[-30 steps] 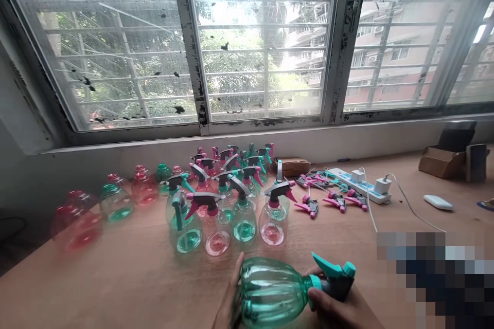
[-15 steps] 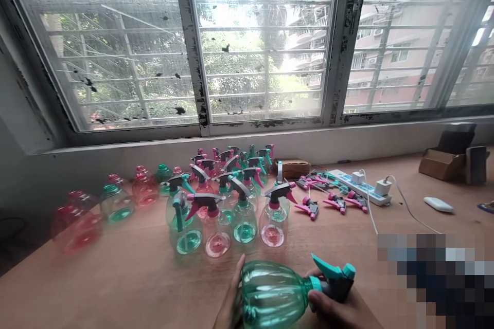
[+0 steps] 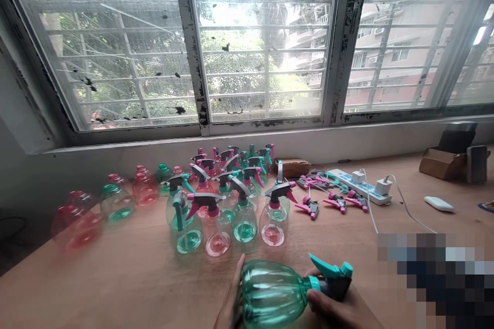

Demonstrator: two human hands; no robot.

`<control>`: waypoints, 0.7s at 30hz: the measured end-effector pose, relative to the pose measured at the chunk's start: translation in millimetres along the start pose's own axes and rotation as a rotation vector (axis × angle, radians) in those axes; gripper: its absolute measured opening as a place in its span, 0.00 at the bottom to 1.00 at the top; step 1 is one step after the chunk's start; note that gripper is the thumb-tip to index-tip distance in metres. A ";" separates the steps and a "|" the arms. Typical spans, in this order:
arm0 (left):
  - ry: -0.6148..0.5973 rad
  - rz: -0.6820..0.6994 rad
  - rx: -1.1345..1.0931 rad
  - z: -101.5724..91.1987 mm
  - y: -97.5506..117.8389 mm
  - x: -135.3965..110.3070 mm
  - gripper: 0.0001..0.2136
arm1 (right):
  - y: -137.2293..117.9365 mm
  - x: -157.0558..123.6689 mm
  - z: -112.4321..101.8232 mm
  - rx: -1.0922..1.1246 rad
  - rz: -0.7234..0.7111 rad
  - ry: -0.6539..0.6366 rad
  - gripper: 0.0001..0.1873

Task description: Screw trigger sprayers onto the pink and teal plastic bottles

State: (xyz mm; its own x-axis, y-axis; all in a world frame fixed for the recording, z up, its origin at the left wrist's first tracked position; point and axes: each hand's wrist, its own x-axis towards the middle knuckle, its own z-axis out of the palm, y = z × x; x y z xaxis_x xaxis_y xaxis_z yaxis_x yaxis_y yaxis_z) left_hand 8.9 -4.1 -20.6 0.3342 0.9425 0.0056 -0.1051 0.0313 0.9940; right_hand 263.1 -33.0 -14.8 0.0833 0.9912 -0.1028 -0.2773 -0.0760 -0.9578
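Observation:
A green transparent spray bottle (image 3: 272,293) lies on its side low in the view, its teal and grey trigger head (image 3: 334,276) pointing right. My left hand (image 3: 231,298) wraps round the bottle's base end. My right hand (image 3: 335,311) grips the neck and trigger head, fingers closed round them. Both hands rest close above the wooden table (image 3: 127,277).
Several finished pink and green spray bottles (image 3: 227,200) stand behind my hands. Capless bottles (image 3: 116,200) stand at the left. Loose pink trigger heads (image 3: 328,198) lie by a white power strip (image 3: 360,185). Cardboard boxes (image 3: 450,157) sit far right under the window.
The bottle and both hands have shifted very slightly; the trigger head sits a little lower and left. Nothing else has moved.

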 end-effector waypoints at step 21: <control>-0.009 0.134 0.054 -5.3 -20.4 -2.6 0.62 | -7.3 -1.7 3.4 -0.007 -0.015 -0.048 0.26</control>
State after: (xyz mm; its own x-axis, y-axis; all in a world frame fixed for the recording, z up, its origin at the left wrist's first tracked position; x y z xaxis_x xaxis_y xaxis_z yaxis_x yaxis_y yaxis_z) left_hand 5.2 -5.5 -41.4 0.3288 0.9341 0.1392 -0.0990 -0.1125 0.9887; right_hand 261.7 -33.8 -6.8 0.0414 0.9963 -0.0752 -0.2699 -0.0613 -0.9609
